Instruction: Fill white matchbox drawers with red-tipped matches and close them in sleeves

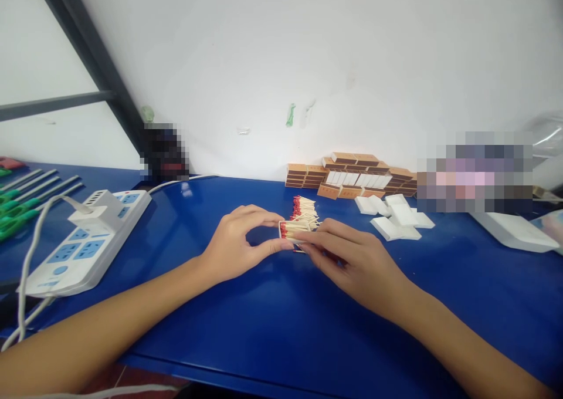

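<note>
- Progress, judged from layout: small white cardboard tray (280, 232) already carries a layer of red-headed wooden matches (290, 228); looks part-way to well filled, exact level hidden by fingers.
- Left over: loose pile of red-headed wooden matches (305, 209) on the blue worktop (246, 323) – plenty there. Loose white trays (398, 214), to the right of the pile, look unfilled.
- Stacked brown-and-white cardboard matchboxes (352, 168) sit behind and right of the pile; look closed up, contents can't be seen.
- Tray location: just on the near side of the pile, between the hands, seemingly held clear of the worktop.
- Left hand (246, 240): thumb and fingers pinched on the tray's left end, gap only as wide as the tray.
- Right hand (352, 255): half-curled, thumb and fingers closed round the right end – can't tell if it also has matches.
- Orientation: tray's long axis runs roughly left-right, open side up; match heads point toward the left hand. Pile's heads point left too.
</note>
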`<state>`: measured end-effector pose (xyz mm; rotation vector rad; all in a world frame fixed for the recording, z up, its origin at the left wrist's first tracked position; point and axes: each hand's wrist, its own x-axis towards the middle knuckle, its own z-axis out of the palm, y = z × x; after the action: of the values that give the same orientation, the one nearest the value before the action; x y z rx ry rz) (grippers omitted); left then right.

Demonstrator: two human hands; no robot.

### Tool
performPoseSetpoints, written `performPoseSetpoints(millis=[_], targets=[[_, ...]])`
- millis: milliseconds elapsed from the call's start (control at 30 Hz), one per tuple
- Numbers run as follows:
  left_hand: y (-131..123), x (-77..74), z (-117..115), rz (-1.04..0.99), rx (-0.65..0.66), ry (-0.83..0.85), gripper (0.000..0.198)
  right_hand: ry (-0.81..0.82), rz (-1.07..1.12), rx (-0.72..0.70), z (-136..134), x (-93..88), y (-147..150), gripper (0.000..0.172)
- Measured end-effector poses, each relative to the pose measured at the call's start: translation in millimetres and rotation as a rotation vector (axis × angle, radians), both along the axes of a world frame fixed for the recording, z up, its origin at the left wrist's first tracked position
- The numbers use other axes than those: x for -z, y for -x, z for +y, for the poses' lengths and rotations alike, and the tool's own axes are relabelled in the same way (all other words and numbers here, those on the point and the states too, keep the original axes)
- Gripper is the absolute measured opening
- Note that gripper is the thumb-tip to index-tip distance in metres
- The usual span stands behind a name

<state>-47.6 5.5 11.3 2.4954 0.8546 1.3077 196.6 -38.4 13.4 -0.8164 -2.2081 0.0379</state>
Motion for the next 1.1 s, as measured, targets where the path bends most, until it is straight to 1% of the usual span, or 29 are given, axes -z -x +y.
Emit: performPoseSetpoints(millis=[233,600,1100], targets=[[0.6,1.0,0.3,0.009,-0.005,0.013,0.032,-0.017,0.005,0.002,-1.1,0.2,0.8,0.028],[-0.8,-0.7,-1.0,0.033,0.004,0.024,0.033,-0.036,0.012,0.003,-1.7,-1.6,3.0,0.024],[-0.2,0.9,-0.8,0.050,0.010,0.018,0.034,-0.017,-0.020,0.019,-2.2,0.5,1.8,0.021]])
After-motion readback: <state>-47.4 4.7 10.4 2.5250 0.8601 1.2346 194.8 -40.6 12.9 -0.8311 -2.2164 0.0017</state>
